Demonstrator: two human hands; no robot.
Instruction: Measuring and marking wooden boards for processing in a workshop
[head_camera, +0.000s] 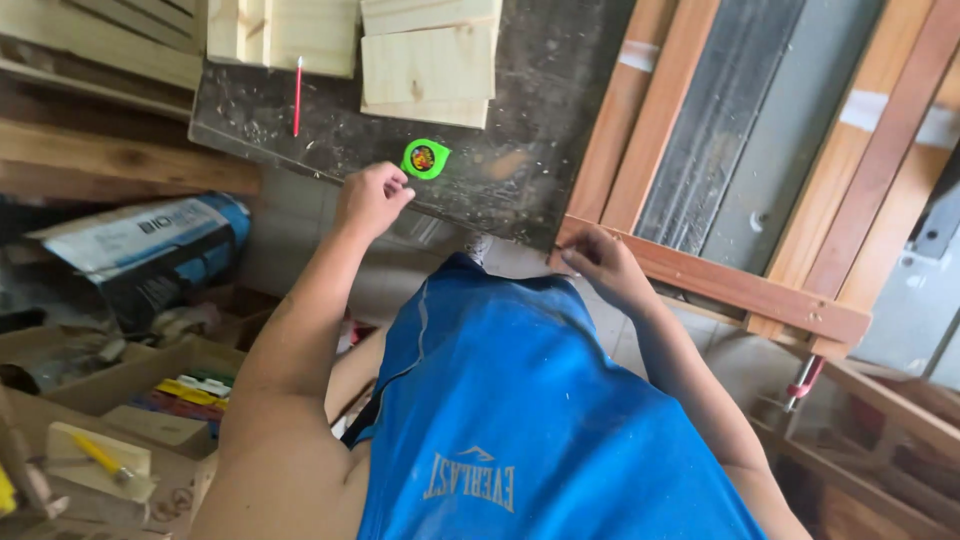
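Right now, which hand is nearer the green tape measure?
The left hand, just below the tape measure; the right hand rests at the wooden frame's corner.

Glossy green plastic on the tape measure (426, 158); dusty, matt dark worktop (520, 150). Smooth reddish wood on the frame (740, 285); pale raw boards (430, 65).

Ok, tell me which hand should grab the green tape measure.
Left, probably. The left hand sits right beside the green tape measure; the right hand is farther off, at the wooden frame corner.
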